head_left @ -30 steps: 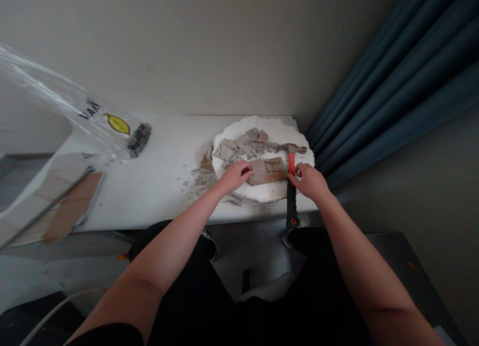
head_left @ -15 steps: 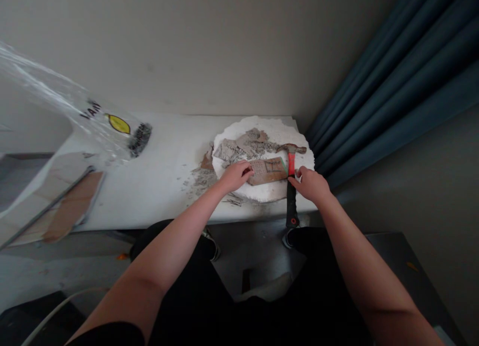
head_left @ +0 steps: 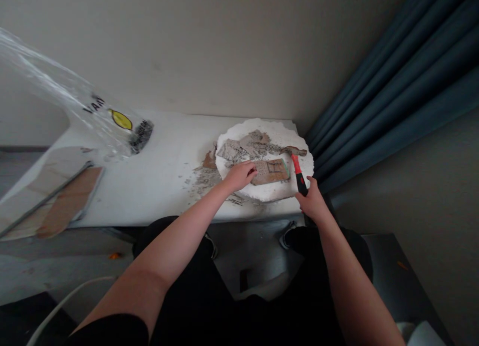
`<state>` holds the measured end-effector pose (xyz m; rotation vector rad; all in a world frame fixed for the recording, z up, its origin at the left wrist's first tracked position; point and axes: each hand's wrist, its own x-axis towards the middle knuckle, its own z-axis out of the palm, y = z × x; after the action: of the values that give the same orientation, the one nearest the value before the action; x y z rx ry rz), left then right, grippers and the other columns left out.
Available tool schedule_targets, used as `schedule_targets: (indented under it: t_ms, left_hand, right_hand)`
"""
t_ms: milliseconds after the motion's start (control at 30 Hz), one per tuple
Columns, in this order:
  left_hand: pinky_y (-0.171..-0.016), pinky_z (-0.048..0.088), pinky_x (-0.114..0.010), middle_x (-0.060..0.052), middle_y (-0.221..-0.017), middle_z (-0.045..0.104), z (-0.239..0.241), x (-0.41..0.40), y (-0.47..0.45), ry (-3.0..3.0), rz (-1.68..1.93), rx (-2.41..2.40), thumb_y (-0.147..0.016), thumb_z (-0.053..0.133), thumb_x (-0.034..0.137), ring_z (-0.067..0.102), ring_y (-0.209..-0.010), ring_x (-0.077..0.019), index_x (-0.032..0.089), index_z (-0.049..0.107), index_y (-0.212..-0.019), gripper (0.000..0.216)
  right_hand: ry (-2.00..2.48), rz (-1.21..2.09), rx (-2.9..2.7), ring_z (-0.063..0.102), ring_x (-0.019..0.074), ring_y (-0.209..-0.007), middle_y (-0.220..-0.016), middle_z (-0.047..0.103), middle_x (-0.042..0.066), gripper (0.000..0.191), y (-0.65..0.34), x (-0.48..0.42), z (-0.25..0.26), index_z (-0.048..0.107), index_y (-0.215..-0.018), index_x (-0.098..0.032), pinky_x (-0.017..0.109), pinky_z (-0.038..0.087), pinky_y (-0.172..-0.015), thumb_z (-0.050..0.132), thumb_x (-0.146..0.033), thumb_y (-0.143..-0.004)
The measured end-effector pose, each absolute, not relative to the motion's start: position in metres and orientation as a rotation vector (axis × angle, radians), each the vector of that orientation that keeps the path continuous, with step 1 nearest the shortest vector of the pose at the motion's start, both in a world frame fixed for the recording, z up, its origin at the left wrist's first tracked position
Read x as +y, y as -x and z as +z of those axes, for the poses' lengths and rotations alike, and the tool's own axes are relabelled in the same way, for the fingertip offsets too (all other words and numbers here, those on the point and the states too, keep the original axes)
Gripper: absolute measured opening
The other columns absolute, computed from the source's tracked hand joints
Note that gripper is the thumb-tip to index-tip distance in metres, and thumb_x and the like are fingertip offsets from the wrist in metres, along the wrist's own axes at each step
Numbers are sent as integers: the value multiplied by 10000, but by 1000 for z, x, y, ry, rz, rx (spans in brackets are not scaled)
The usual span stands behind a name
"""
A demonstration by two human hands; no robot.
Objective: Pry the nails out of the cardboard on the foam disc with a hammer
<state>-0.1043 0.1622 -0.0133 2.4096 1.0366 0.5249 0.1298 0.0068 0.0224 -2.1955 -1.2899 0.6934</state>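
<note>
My right hand (head_left: 312,201) is closed round the black lower handle of a claw hammer (head_left: 295,162), which has a red neck and a rusty head. The hammer's head rests on, or just over, a round white slab (head_left: 267,192) with a rough edge. On the slab lies a flat brownish piece (head_left: 271,171) with rows of small dots, dark drawn lines and a green right end. My left hand (head_left: 241,175) is over its left end, thumb and fingers pinched together; anything between them is too small to make out.
Grey crumbled debris (head_left: 243,149) covers the slab's far left and spills onto the white table (head_left: 160,186). Several thin dark sticks lie by its front edge. Clear plastic wrap (head_left: 101,116), a rod (head_left: 48,196) and a brown strip (head_left: 71,201) are at left; a blue curtain (head_left: 404,96) hangs right.
My right hand has moved down from beside the hammer's neck and taken hold of its handle. The handle has swung to the right. My left hand stays pinched over the brown piece.
</note>
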Motion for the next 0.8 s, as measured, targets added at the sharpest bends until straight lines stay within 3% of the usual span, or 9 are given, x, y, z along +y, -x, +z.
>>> schedule_targets:
  t_ms: [67,133,267,433,600,800]
  left_hand:
    - [-830,483,-354,-78,-911,650,-14,162,104,-2413,534,1040,-951,518,289,624,-873,-222,177,654,-910,181]
    - [-831,484,-356,-81,-920,652,-16,162,103,-2415,542,1038,-952,517,290,623,-877,-224,176,652,-909,181]
    - [-831,487,-358,-86,-929,653,-18,162,103,-2423,561,1034,-953,511,289,618,-871,-221,174,646,-912,182]
    - [-829,494,-368,-93,-924,652,-18,159,101,-2437,557,1061,-958,483,283,618,-860,-225,166,643,-924,201]
    - [-815,497,-364,-100,-928,655,-18,157,100,-2448,564,1106,-937,499,269,627,-862,-232,170,640,-925,173]
    - [-795,490,-347,-91,-882,650,-17,154,102,-2460,582,1079,-942,499,288,616,-830,-218,178,634,-875,187]
  right_hand:
    - [1973,818,-1173,533,184,-435,-610,546,-50,670,-133,-4,36,397,-1452,-141,284,431,-450,579,-305,-829]
    - [1740,890,-1073,474,149,-404,-591,499,-88,655,-131,-18,48,376,-1452,-184,252,404,-407,575,-376,-859]
    - [1600,978,-1073,526,124,-480,-834,579,-45,746,-118,-35,56,294,-1504,-289,253,460,-426,624,-385,-842]
    - [1634,1049,-1058,421,103,-398,-669,529,-66,730,-94,-39,47,356,-1558,-224,224,365,-371,598,-385,-888]
    - [1389,1297,-1054,393,95,-375,-593,481,-94,721,-68,-53,56,306,-1610,-321,197,342,-351,575,-375,-943]
    - [1363,1352,-1101,358,102,-360,-517,411,-95,690,-54,-63,81,314,-1623,-322,201,329,-345,565,-365,-982]
